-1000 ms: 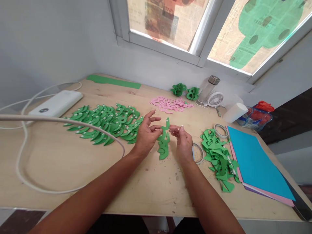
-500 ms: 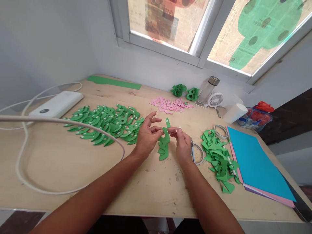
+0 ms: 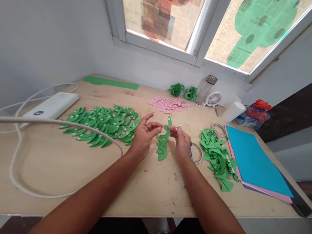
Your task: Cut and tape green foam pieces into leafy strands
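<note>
The right hand [image 3: 182, 144] is slightly nearer, its thumb and forefinger drawn close at the right edge of a wavy green paper strip [image 3: 164, 143]; I cannot tell whether they grip it. The strip lies at nine o'clock from that hand and three o'clock from the left hand [image 3: 143, 136], whose thumb and forefinger almost meet just beside it, the other fingers loosely spread; whether they pinch anything, I cannot tell. Its long axis runs six to twelve o'clock, with a pointed green tip [image 3: 170, 123] showing at the far end, leaning toward one. Outward from the strip, green cut-outs [image 3: 102, 125] spread between nine and ten o'clock, pink cut-outs [image 3: 168, 104] at twelve, a tape roll [image 3: 201, 154] between three and four, green scraps [image 3: 216, 152] beyond it.
</note>
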The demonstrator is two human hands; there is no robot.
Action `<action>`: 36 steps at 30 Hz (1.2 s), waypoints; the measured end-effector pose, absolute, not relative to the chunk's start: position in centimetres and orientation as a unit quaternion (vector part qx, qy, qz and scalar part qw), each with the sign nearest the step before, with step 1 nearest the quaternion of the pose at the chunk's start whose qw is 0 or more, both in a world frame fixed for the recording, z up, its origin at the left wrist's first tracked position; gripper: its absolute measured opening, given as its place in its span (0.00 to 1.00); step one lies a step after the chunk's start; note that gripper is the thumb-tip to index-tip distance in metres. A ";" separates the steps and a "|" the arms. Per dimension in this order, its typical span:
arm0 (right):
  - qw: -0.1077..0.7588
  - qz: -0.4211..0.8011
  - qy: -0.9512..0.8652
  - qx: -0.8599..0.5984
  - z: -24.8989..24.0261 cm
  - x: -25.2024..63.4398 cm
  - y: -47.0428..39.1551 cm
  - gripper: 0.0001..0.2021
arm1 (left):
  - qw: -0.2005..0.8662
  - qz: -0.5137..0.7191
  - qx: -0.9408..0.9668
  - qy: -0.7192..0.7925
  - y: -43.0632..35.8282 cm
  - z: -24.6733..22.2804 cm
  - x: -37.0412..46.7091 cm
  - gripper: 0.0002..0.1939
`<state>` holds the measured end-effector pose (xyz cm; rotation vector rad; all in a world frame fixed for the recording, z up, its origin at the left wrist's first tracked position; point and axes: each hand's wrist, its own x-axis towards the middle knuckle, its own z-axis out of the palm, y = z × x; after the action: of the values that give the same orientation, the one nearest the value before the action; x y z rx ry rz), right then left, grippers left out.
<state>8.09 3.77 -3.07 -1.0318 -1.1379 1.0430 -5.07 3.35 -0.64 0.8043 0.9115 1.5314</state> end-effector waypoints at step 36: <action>0.594 0.449 -0.521 -0.417 -2.7 7.6 3.1 0.21 | 0.510 0.600 0.414 0.457 3.1 -1.4 -4.3 0.43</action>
<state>7.58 3.08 -2.65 -0.9691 -1.2105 1.0428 -4.32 3.05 -1.40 0.9964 1.1008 1.4456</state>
